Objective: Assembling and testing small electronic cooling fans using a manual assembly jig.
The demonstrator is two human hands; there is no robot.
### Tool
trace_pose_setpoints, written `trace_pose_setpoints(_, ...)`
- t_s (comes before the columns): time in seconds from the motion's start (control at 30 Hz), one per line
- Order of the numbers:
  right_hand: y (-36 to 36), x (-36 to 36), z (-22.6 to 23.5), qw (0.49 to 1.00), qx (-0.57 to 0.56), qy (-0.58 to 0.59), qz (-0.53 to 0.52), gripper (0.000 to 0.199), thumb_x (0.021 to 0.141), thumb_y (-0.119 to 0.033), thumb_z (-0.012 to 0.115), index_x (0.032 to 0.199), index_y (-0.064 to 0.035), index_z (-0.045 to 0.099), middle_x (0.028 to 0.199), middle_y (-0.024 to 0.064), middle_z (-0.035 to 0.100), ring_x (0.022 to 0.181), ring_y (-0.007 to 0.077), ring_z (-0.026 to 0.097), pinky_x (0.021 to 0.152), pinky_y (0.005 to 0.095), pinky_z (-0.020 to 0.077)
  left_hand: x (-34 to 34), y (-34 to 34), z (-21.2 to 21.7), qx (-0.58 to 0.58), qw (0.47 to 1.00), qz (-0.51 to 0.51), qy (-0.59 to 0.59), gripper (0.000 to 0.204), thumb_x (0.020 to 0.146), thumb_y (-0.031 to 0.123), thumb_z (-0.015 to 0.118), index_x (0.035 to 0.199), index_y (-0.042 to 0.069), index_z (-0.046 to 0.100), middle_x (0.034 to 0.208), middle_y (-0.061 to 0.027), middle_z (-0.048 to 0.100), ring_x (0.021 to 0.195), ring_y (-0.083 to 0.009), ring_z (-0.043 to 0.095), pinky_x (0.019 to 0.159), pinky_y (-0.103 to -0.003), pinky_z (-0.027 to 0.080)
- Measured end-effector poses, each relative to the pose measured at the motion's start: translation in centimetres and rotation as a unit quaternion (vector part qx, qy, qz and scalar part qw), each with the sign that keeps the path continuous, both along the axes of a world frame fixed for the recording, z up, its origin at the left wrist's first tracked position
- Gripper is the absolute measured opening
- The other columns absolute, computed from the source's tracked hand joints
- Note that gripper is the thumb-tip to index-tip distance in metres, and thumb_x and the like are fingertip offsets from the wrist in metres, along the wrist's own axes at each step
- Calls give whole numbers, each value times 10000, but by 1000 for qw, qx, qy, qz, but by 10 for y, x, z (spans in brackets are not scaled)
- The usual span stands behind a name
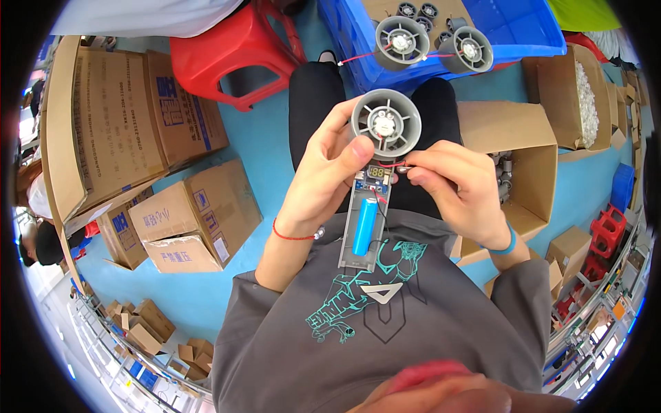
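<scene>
My left hand (322,168) is closed around a grey round fan housing (384,126), with its thumb on the rim. Below the housing runs an opened grey handle shell (350,241), its lower end near my shirt. Inside the shell sit a small circuit board (374,184) with a digit display and a blue cylindrical battery (365,226). A red wire (391,165) leads from beneath the housing toward my right hand (458,180). That hand pinches the wire's end at the board's right side; the fingertips partly hide what is there.
Ahead, a blue crate (351,34) bears two more grey fan housings (401,43) and several small motors. A red stool (234,51) stands at the left front. Cardboard boxes (196,224) are at left; an open carton (530,199) with grey parts is at right.
</scene>
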State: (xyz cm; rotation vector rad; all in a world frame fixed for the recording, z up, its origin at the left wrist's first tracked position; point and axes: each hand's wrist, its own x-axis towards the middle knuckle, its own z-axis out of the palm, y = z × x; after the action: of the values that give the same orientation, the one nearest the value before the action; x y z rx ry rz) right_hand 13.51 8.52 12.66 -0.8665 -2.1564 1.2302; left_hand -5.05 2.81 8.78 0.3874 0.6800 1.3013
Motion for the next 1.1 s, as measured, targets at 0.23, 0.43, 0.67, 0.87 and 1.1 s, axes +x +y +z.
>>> trace_pose_setpoints(0.23,-10,-10,-9,997,63,19,-47,119,808,-3,681,925,15,674,736,106,629,592,205,590,525,280,437,7,1,-5,18,999,41,11,639,886,352,676,1350,11,400,1231,-87,562,1140,-159,547,971,-308,444)
trace_pose_setpoints(0.43,-7,-8,-7,994,99,-9,-40,129,794,-28,706,916,4,679,731,93,632,562,204,582,503,285,435,12,0,-7,6,998,62,18,634,877,312,699,1345,4,403,1224,-88,565,1131,-157,550,958,-308,451)
trace_pose_setpoints(0.67,-1,-8,4,987,135,-85,-11,150,777,-52,726,914,-9,682,722,85,628,562,211,576,493,300,427,14,2,-9,-13,996,81,47,642,859,282,727,1335,-5,406,1205,-92,573,1107,-154,558,948,-311,459)
trace_pose_setpoints(0.87,-2,-7,-1,996,63,-61,-17,176,776,-42,730,941,-3,686,732,85,632,566,198,570,505,289,422,11,0,-17,15,991,68,110,605,896,392,623,1306,9,399,1220,-176,574,1131,-291,597,892,-376,549)
trace_pose_setpoints(1.1,-2,-3,-5,999,22,-48,-15,196,790,-23,712,983,1,692,764,90,647,603,176,576,536,276,426,10,0,-15,20,993,66,97,618,896,400,620,1313,6,391,1239,-186,560,1146,-301,588,899,-382,544)
